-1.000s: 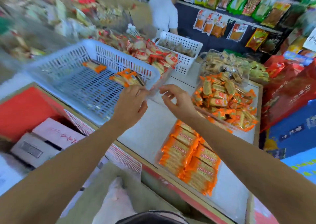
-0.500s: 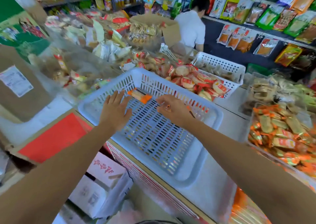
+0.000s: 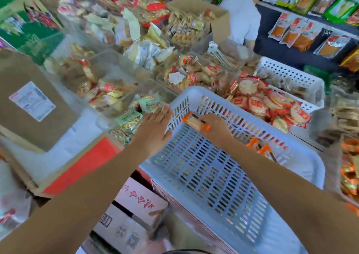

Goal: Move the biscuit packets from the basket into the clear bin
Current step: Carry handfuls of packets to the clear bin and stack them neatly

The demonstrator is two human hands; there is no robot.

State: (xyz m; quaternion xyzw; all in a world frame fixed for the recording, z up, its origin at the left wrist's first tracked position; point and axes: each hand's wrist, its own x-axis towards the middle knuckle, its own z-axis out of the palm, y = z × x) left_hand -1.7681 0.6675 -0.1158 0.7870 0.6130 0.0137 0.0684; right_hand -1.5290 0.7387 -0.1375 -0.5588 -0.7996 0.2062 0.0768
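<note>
**Desk:** Since half a second ago, what has moved?

**Me:** My right hand (image 3: 213, 131) has crossed to the upper left corner of the basket (image 3: 303, 152) and closed on the loose biscuit packet (image 3: 191, 120) there.

**Desk:** So it has hold of it?

**Me:** Yes. The fingers are curled round the orange packet, low against the slatted wall.

**Desk:** And the left hand?

**Me:** My left hand (image 3: 155, 127) lies flat with its fingers straight and close together. It rests on the basket's left rim and holds nothing.

**Desk:** Anything else in the basket?

**Me:** More orange packets (image 3: 260, 149) lie by its right wall, just right of my forearm. The clear bin (image 3: 342, 187) is at the right edge of the frame, piled with orange packets, well apart from the one I hold. The basket sits on the pale surface (image 3: 281, 242).
</note>
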